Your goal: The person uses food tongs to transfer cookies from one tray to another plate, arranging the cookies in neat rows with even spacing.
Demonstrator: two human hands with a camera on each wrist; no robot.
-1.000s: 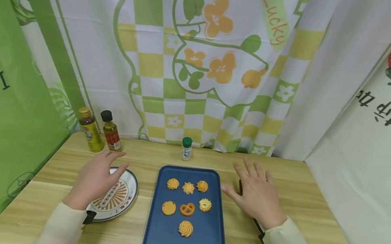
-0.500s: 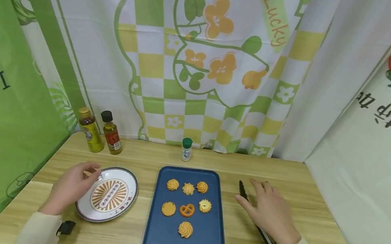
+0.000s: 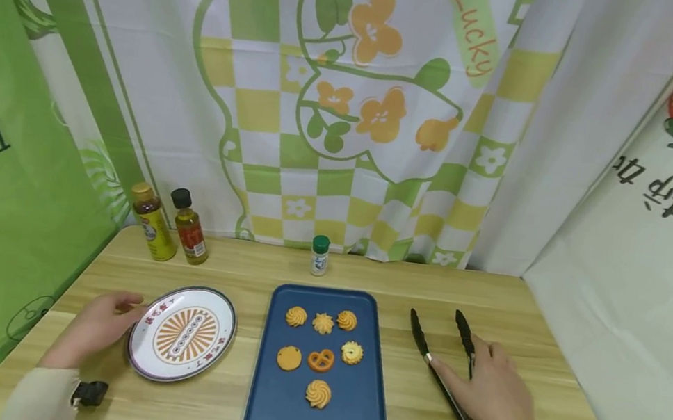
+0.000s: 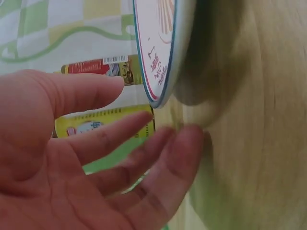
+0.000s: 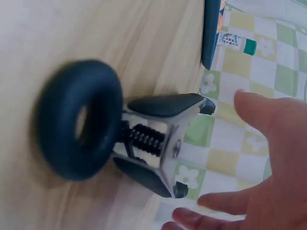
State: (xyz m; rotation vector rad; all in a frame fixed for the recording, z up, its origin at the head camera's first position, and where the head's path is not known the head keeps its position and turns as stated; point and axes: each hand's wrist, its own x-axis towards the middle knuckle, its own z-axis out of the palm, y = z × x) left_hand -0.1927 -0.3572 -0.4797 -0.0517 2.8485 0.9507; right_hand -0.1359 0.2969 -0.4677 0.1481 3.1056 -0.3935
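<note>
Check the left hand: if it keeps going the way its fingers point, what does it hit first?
Most likely the near rim of the patterned plate. The left hand points right at it, fingertips at or almost on the rim; contact unclear.

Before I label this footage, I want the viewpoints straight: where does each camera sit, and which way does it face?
Head: worn high, facing forward and down at the table; shows both hands, the plate, blue tray and tongs.
Left wrist: low by the left hand, facing along open fingers to the plate's rim and two bottles.
Right wrist: low behind the tongs' ring end, facing along the table; right hand open beside them.
Shared: plate and tongs each appear in the head view too.
</note>
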